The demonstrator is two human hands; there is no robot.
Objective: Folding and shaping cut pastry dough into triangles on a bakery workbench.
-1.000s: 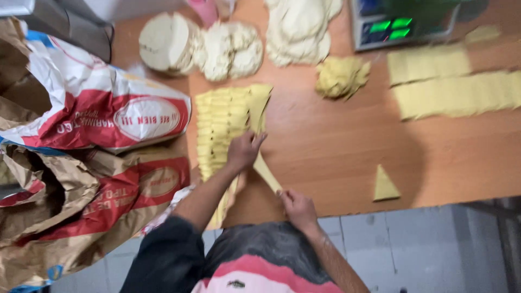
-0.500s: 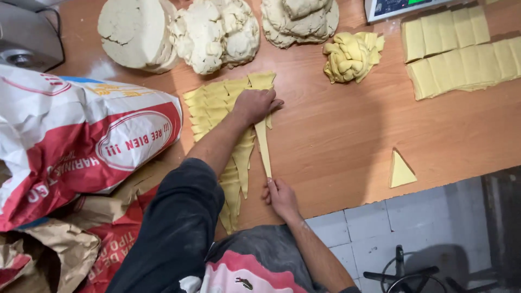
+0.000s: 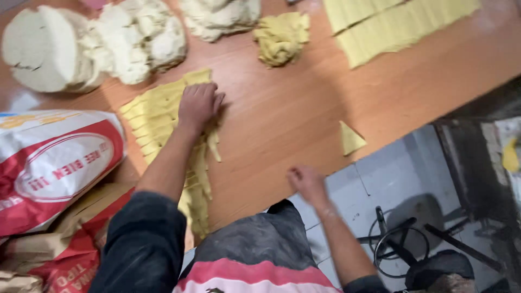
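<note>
Two hands are at work over the brown wooden worktop point(image 3: 282, 141): our left hand point(image 3: 199, 104) lies palm down on the fanned pile of pale yellow dough strips point(image 3: 157, 116), its fingers point(image 3: 213, 99) curled and pressing on the pile's right edge, while our right hand point(image 3: 305, 182) hangs at the worktop's near edge, fingers loosely bent with nothing visible in them, though blur keeps us from telling how far they are closed. That pile runs from the middle of the worktop down toward its near edge, partly hidden under our left forearm. We judge the step in hand to be steadying and gathering the cut strips; the next move seems to call for a light, even press so the soft strips neither tear nor stick together, with the right hand coming in from the near edge. One small yellow dough triangle point(image 3: 350, 139) lies apart near the worktop's near right edge. Along the far edge sit a round white dough block point(image 3: 40, 49), lumpy white dough point(image 3: 141, 38), a crumpled yellow dough lump point(image 3: 281, 37) and flat yellow dough sheets point(image 3: 391, 27). At the left edge rests a red-and-white flour sack point(image 3: 54, 163).
</note>
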